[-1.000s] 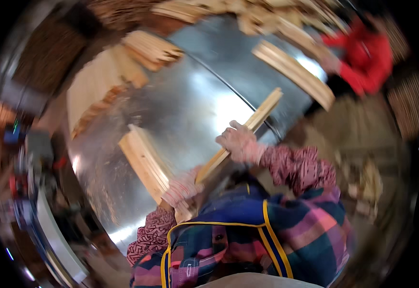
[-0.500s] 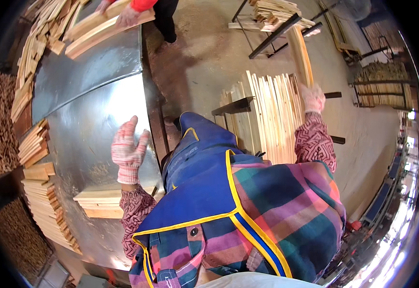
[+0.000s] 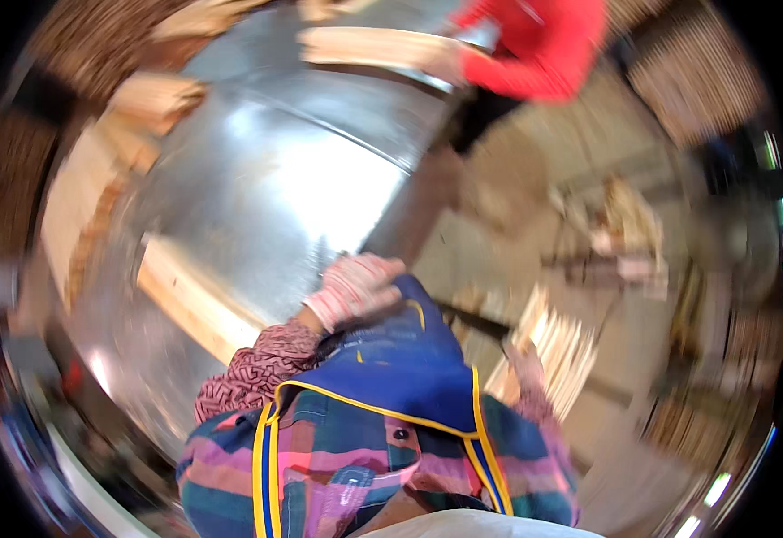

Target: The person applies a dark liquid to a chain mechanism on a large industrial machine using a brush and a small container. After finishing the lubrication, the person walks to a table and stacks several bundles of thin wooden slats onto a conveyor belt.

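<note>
My left hand (image 3: 355,289), in a white and red knitted glove, hovers over the blue apron (image 3: 391,363) near the metal table's edge. Its fingers are stretched out and nothing is in it. Lower right, my right hand (image 3: 524,366) is at the near left side of a stack of light wooden slats (image 3: 557,345). Motion smears its fingers, so whether it grips a slat does not show. A short pile of wooden boards (image 3: 194,300) lies on the metal table (image 3: 275,170), left of my left forearm.
Across the table a person in a red top (image 3: 544,45) holds a long wooden board (image 3: 373,47). More boards (image 3: 86,197) line the table's left edge. A blurred rack of wood (image 3: 624,229) stands on the floor at the right.
The view has swung left toward the table. My left hand has come in over the apron. My right hand, earlier at the end of a long slat, is now closer to my body.
</note>
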Demonstrator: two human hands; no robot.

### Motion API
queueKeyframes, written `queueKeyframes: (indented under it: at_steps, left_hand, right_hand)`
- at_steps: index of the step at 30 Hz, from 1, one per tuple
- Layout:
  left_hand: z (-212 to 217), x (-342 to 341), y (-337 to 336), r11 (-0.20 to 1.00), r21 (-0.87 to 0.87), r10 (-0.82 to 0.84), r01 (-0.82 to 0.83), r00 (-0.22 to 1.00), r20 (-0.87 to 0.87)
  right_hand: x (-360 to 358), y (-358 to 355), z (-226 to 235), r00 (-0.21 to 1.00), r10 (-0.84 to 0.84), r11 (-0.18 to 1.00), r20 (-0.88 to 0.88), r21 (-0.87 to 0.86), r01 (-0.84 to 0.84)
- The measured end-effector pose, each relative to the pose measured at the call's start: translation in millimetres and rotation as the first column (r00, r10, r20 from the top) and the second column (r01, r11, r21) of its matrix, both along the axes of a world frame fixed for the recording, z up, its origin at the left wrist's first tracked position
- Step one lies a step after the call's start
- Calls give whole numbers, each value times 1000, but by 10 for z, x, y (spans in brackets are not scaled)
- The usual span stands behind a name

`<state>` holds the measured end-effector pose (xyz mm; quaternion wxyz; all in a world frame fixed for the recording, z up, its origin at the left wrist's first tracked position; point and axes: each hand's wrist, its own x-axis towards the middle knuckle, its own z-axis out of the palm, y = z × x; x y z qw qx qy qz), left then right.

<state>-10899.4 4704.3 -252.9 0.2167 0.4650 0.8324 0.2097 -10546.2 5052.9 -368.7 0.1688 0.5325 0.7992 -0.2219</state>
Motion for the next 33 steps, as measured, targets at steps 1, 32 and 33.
queueKeyframes:
  at_steps: [1, 32, 33]
  left_hand:
    - [-25, -40, -138, 996, -83, 23, -17, 997, 77]
    - [-1507, -4793, -4262, -429, -188, 884, -883, -368, -288]
    - [-1552, -4987, -4364, -433, -215, 886, -875, -369, -281]
  right_hand:
    - [-494, -32, 464, 976, -118, 993, -182, -21, 116]
    - [-10180, -5984, 314, 69, 995, 84, -74, 219, -972]
    - [-10341, -6074, 266, 90, 994, 97, -64, 117, -988]
